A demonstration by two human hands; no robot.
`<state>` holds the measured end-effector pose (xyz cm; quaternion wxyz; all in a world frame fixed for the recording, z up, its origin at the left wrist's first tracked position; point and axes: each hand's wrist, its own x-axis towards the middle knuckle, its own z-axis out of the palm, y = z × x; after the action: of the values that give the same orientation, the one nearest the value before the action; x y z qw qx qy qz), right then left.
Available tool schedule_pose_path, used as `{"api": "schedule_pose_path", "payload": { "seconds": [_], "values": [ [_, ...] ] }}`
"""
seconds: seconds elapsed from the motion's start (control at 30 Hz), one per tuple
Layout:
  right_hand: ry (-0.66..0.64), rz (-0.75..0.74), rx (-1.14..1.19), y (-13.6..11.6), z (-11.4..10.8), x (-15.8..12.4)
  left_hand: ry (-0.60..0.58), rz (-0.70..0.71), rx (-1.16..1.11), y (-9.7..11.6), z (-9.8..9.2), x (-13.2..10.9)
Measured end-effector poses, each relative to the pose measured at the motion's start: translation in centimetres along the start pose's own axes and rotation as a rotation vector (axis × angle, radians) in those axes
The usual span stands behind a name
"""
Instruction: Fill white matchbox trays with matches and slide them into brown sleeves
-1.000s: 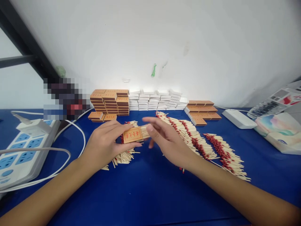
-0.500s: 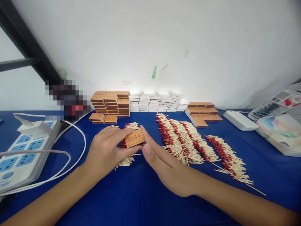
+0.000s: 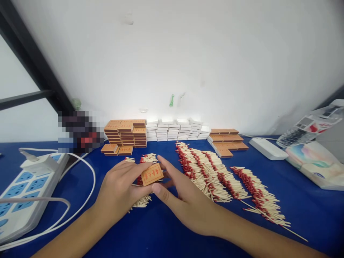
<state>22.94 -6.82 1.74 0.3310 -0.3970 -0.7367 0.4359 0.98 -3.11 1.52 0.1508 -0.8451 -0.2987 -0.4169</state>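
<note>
An orange matchbox with red printed characters is pinched between the thumb and fingers of my left hand. It looks closed, its printed face turned up toward me. At its right end is my right hand, index finger stretched out and thumb apart from it. The right thumb tip is at the box's lower right corner; whether it presses there I cannot tell. Beneath and behind the box lies a small heap of red-headed matches, partly covered by my hands.
Stacked orange matchboxes stand at the back left, white inner trays beside them, more matchboxes to the right. Larger match piles spread right of my hands. A power strip with cables lies left; a tissue pack right.
The view has tilted up, so everything sits lower. My right hand has gone from flat fingers against the box's end to fingers apart, its thumb at the corner. My left hand keeps the matchbox.
</note>
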Motion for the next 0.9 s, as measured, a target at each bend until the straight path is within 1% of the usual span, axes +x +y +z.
{"api": "schedule_pose_path", "payload": {
  "seconds": [0.07,0.13,0.2,0.27,0.33,0.5,0.6,0.7,0.8,0.9],
  "values": [
    [0.057,-0.127,-0.165,0.4,-0.3,0.4,-0.029,-0.043,0.01,-0.1,-0.1,0.0],
    [0.047,-0.255,-0.295,0.8,-1.0,0.7,-0.068,-0.103,-0.004,-0.4,-0.2,0.0],
    [0.028,-0.33,-0.334,0.9,-1.7,1.0,-0.12,-0.178,-0.045,-0.7,-0.2,-0.1],
    [0.015,-0.367,-0.318,0.9,-2.4,1.3,-0.152,-0.243,-0.083,-1.0,-0.2,-0.3],
    [-0.005,-0.379,-0.293,0.8,-2.9,1.5,-0.174,-0.277,-0.126,-1.2,0.0,-0.4],
    [-0.027,-0.339,-0.262,0.8,-3.2,1.9,-0.222,-0.323,-0.215,-1.2,0.4,-0.8],
    [-0.032,-0.36,-0.266,1.0,-3.0,1.8,-0.189,-0.29,-0.235,-1.1,0.6,-1.0],
    [-0.026,-0.371,-0.322,0.9,-2.9,1.7,-0.175,-0.167,-0.204,-1.3,0.6,-0.9],
    [-0.022,-0.365,-0.439,1.1,-3.0,1.7,-0.149,-0.054,-0.154,-1.5,0.5,-0.8],
    [0.019,-0.397,-0.547,1.8,-3.6,2.2,-0.151,-0.053,-0.109,-1.6,0.3,-0.6]
  ]
}}
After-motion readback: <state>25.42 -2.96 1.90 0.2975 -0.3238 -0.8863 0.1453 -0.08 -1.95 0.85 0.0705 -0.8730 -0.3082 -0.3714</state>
